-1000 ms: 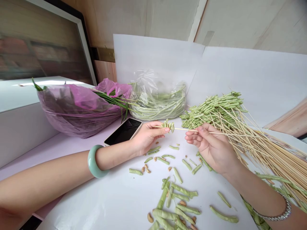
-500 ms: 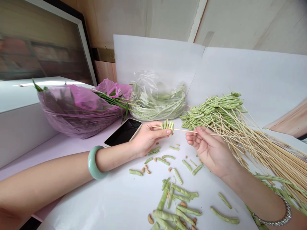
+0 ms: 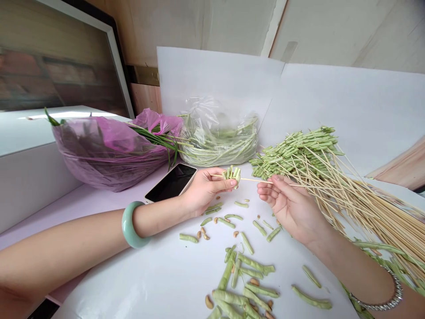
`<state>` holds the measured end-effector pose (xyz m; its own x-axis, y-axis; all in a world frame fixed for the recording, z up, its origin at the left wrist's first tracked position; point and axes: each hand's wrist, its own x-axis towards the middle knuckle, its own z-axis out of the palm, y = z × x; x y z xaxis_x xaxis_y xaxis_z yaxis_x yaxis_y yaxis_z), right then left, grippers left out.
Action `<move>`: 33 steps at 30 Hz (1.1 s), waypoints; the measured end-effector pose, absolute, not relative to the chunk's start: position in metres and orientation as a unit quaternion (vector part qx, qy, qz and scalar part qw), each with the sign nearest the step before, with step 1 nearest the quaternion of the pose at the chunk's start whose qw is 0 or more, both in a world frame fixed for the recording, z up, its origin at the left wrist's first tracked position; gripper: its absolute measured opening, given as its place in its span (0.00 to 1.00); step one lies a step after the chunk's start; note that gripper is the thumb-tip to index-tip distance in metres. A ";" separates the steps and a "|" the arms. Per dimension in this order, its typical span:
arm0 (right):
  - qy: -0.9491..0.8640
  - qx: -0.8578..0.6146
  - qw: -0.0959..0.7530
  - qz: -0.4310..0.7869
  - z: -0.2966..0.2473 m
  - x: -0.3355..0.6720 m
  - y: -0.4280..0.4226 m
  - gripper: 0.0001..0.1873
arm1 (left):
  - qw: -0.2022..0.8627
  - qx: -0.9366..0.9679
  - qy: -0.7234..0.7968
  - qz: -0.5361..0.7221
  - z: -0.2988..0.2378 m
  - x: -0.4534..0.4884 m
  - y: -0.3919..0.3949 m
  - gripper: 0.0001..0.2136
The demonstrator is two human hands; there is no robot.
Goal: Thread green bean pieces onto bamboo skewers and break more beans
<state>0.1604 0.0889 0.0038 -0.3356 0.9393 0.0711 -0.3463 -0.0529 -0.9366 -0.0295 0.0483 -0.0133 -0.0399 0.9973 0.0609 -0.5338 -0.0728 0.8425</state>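
Note:
My left hand (image 3: 207, 188) pinches several short green bean pieces (image 3: 231, 175) threaded side by side on a thin wooden skewer (image 3: 254, 180). The skewer's tip pokes out a little past the fingers on the left. To the right, my right hand (image 3: 292, 204) grips the same skewer between thumb and fingertips, its other fingers loosely curled. Loose bean pieces (image 3: 247, 243) and small brown beans (image 3: 209, 302) lie scattered on the white surface (image 3: 159, 274) below both hands.
Finished bean skewers (image 3: 299, 150) are heaped at back right, their bare sticks (image 3: 375, 212) running toward me beside my right arm. A clear bag of long beans (image 3: 219, 141) and a purple bag of greens (image 3: 113, 155) stand behind. A phone (image 3: 171, 182) lies by my left wrist.

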 end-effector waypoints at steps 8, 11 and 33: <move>-0.489 -0.305 0.499 0.648 0.002 0.162 0.091 0.18 | 0.597 0.355 0.329 0.640 -0.013 -0.031 0.050 0.10; -0.490 -0.308 0.504 0.642 0.001 0.164 0.094 0.18 | 0.591 0.345 0.331 0.649 -0.016 -0.033 0.053 0.10; -0.549 -0.331 0.479 0.600 0.026 0.174 0.095 0.19 | 0.578 0.375 0.348 0.636 -0.018 -0.033 0.054 0.09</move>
<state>0.1740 0.0954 0.0258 -0.3228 0.9377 0.1282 -0.2123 0.0603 -0.9753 -0.0328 0.0542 -0.0181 -0.0505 0.9960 0.0741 -0.4743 -0.0892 0.8759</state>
